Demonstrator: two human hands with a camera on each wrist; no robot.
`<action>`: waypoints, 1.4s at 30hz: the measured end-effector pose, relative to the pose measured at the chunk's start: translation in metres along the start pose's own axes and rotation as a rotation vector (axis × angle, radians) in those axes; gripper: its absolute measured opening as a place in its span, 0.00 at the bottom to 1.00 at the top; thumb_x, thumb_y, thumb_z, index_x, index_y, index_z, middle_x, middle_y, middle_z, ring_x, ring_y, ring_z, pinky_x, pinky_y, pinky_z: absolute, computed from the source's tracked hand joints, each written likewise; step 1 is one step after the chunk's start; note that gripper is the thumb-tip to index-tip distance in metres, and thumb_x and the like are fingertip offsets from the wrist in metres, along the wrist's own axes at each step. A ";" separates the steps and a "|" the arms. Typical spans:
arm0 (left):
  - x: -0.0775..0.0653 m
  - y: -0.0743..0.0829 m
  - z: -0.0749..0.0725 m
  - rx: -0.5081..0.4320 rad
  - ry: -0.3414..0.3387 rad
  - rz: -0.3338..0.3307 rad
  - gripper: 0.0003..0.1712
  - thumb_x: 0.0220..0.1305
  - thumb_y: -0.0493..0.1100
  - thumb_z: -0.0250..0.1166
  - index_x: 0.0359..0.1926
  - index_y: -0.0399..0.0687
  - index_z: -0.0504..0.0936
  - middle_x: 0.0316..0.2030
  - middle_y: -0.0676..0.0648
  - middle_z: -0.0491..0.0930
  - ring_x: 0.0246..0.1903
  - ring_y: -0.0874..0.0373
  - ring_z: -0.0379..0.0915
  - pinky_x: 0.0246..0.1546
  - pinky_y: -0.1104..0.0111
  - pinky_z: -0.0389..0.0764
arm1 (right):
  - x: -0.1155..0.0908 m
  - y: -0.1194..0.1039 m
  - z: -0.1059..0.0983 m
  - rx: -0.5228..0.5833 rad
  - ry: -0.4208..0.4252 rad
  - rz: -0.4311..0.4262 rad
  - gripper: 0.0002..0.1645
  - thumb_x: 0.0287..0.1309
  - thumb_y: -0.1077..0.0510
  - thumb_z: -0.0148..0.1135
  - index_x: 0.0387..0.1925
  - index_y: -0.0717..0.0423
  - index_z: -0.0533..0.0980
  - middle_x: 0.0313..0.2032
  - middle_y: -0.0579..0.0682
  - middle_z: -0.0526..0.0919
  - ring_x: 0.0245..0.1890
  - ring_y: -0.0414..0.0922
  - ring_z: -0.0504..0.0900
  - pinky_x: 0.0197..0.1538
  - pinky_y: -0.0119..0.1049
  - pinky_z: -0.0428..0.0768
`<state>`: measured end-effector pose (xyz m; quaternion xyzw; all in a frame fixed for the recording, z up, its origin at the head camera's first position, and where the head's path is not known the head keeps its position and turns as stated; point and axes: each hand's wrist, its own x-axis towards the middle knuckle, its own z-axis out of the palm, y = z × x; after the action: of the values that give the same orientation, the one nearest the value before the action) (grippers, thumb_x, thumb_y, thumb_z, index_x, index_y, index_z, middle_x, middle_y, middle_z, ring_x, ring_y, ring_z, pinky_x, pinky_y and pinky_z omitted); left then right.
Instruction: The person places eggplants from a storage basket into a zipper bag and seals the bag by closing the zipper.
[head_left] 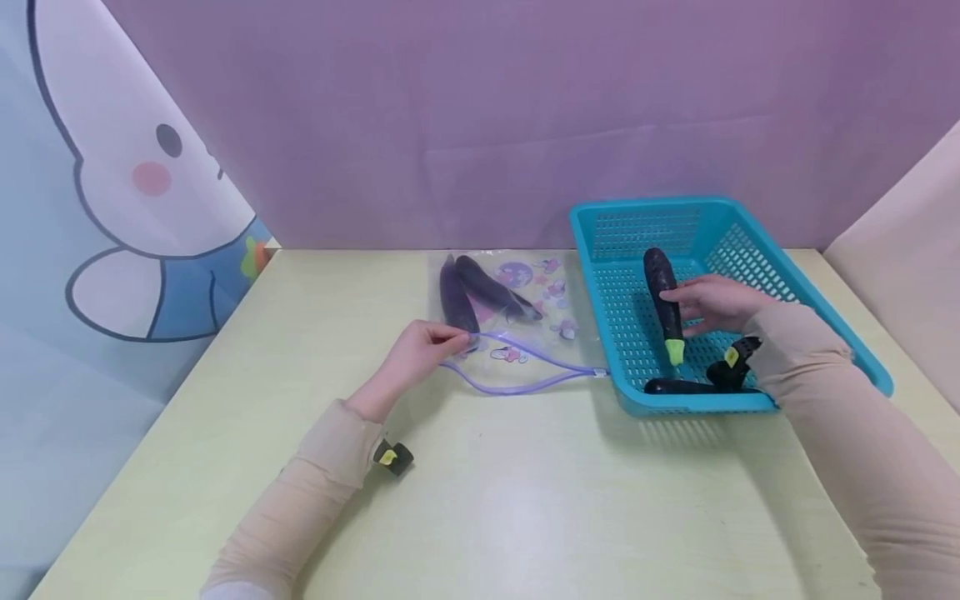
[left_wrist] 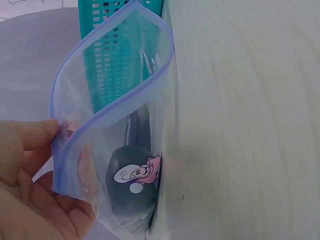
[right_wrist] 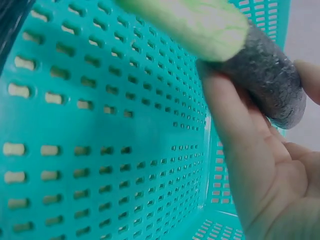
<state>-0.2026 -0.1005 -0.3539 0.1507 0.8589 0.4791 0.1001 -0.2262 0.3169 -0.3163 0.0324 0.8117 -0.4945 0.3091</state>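
Note:
My left hand (head_left: 420, 354) pinches the purple-edged rim of a clear printed zip bag (head_left: 558, 325) between thumb and fingers. The bag lies on the table with its mouth spread apart. Inside it are two dark purple eggplants (head_left: 457, 296), and in the left wrist view the rounded end of one (left_wrist: 132, 185) shows through the plastic. Over the teal basket (head_left: 596, 292), my right hand (head_left: 712, 302) holds a dark, bumpy-skinned zucchini (head_left: 662, 287) by its body. Its light green stem end (right_wrist: 200, 30) points down toward the basket's near side.
Another long dark vegetable (head_left: 678, 386) lies along the basket's near wall, partly hidden by the right wrist camera (head_left: 731, 367). The basket stands just right of the bag on the pale table (head_left: 525, 500). A purple cloth (head_left: 487, 125) hangs behind.

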 end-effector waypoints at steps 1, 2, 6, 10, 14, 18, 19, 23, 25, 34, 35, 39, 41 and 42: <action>0.000 0.000 0.000 0.001 0.001 0.002 0.14 0.65 0.40 0.60 0.47 0.34 0.82 0.41 0.37 0.84 0.41 0.43 0.79 0.32 0.74 0.75 | 0.000 -0.001 0.000 0.008 0.003 0.003 0.51 0.71 0.46 0.43 0.68 0.68 0.22 0.71 0.70 0.31 0.70 0.67 0.42 0.65 0.55 0.65; 0.000 0.000 0.000 -0.001 0.002 -0.001 0.14 0.65 0.40 0.60 0.47 0.35 0.82 0.41 0.37 0.84 0.41 0.43 0.79 0.32 0.74 0.75 | 0.000 -0.002 0.000 0.013 0.002 0.003 0.52 0.71 0.46 0.43 0.68 0.68 0.22 0.71 0.69 0.31 0.70 0.67 0.41 0.65 0.54 0.65; 0.000 0.001 -0.001 -0.004 0.009 0.003 0.14 0.65 0.40 0.60 0.47 0.34 0.82 0.41 0.37 0.84 0.41 0.44 0.79 0.33 0.74 0.74 | 0.000 -0.007 0.002 0.014 0.008 0.003 0.52 0.71 0.44 0.43 0.68 0.67 0.20 0.71 0.70 0.30 0.71 0.67 0.41 0.65 0.54 0.64; -0.001 0.001 -0.002 -0.010 0.008 -0.005 0.14 0.65 0.40 0.60 0.47 0.35 0.82 0.41 0.37 0.84 0.41 0.44 0.80 0.34 0.74 0.75 | 0.001 -0.011 0.004 0.023 0.035 -0.006 0.53 0.71 0.44 0.43 0.68 0.67 0.20 0.71 0.72 0.34 0.70 0.66 0.45 0.63 0.50 0.69; 0.001 0.000 -0.001 -0.004 0.003 -0.011 0.14 0.65 0.41 0.60 0.47 0.37 0.82 0.41 0.38 0.84 0.40 0.44 0.79 0.32 0.73 0.74 | 0.001 -0.012 0.004 0.016 0.043 -0.010 0.52 0.71 0.44 0.43 0.68 0.68 0.21 0.71 0.73 0.35 0.70 0.66 0.47 0.60 0.46 0.73; 0.002 0.001 0.000 -0.001 0.002 -0.004 0.14 0.65 0.41 0.60 0.47 0.37 0.82 0.41 0.38 0.84 0.38 0.44 0.78 0.31 0.73 0.73 | 0.000 -0.016 0.004 0.009 0.045 -0.008 0.52 0.71 0.43 0.42 0.68 0.68 0.21 0.70 0.73 0.36 0.70 0.65 0.47 0.58 0.42 0.74; 0.002 0.002 -0.001 -0.001 0.004 -0.004 0.14 0.65 0.41 0.60 0.47 0.37 0.82 0.41 0.38 0.84 0.38 0.43 0.78 0.30 0.74 0.73 | 0.000 -0.017 0.004 0.012 0.045 -0.008 0.52 0.71 0.43 0.42 0.68 0.68 0.21 0.70 0.73 0.36 0.70 0.65 0.47 0.57 0.41 0.75; 0.000 0.003 -0.001 0.005 0.010 -0.002 0.14 0.65 0.40 0.60 0.46 0.36 0.83 0.40 0.38 0.84 0.38 0.42 0.79 0.29 0.75 0.72 | -0.001 -0.019 0.006 0.020 0.053 -0.011 0.53 0.70 0.43 0.44 0.69 0.68 0.22 0.70 0.73 0.38 0.70 0.64 0.49 0.52 0.37 0.78; -0.001 0.003 -0.001 0.008 0.012 -0.004 0.13 0.65 0.40 0.61 0.45 0.35 0.83 0.39 0.38 0.85 0.38 0.42 0.79 0.28 0.75 0.72 | -0.002 -0.020 0.008 0.019 0.050 -0.014 0.54 0.70 0.43 0.44 0.69 0.67 0.23 0.70 0.73 0.38 0.70 0.65 0.49 0.51 0.36 0.78; 0.001 0.005 -0.001 0.022 0.005 -0.011 0.14 0.65 0.41 0.60 0.47 0.37 0.83 0.41 0.38 0.84 0.36 0.45 0.78 0.26 0.74 0.70 | -0.004 -0.031 0.021 -0.014 -0.002 -0.047 0.52 0.70 0.44 0.44 0.69 0.68 0.23 0.71 0.72 0.36 0.70 0.65 0.48 0.46 0.33 0.79; 0.001 0.005 -0.001 0.024 0.006 -0.014 0.14 0.65 0.41 0.60 0.47 0.37 0.83 0.41 0.39 0.84 0.36 0.46 0.78 0.26 0.74 0.70 | -0.004 -0.032 0.023 -0.013 -0.009 -0.052 0.52 0.70 0.44 0.44 0.69 0.68 0.23 0.71 0.72 0.36 0.70 0.65 0.48 0.46 0.32 0.79; 0.001 0.005 -0.001 0.026 0.007 -0.015 0.14 0.65 0.40 0.60 0.46 0.36 0.82 0.41 0.38 0.84 0.36 0.46 0.79 0.26 0.75 0.70 | -0.004 -0.038 0.028 0.005 -0.018 -0.063 0.52 0.70 0.43 0.44 0.69 0.67 0.23 0.72 0.69 0.34 0.70 0.62 0.49 0.43 0.30 0.79; 0.001 0.005 -0.001 0.027 0.005 -0.015 0.14 0.65 0.40 0.61 0.46 0.36 0.82 0.41 0.38 0.84 0.37 0.46 0.79 0.27 0.75 0.70 | -0.004 -0.039 0.029 0.009 -0.011 -0.067 0.52 0.70 0.43 0.44 0.69 0.67 0.24 0.72 0.69 0.34 0.69 0.60 0.53 0.42 0.30 0.79; 0.000 0.006 -0.001 0.029 0.005 -0.016 0.14 0.65 0.40 0.61 0.46 0.36 0.82 0.41 0.38 0.84 0.37 0.46 0.79 0.27 0.75 0.70 | -0.005 -0.040 0.029 0.010 -0.012 -0.068 0.52 0.70 0.43 0.44 0.69 0.67 0.24 0.72 0.69 0.34 0.70 0.60 0.53 0.42 0.30 0.79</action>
<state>-0.2024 -0.0985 -0.3485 0.1443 0.8671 0.4662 0.0997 -0.2230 0.2741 -0.2915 0.0032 0.8080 -0.5091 0.2965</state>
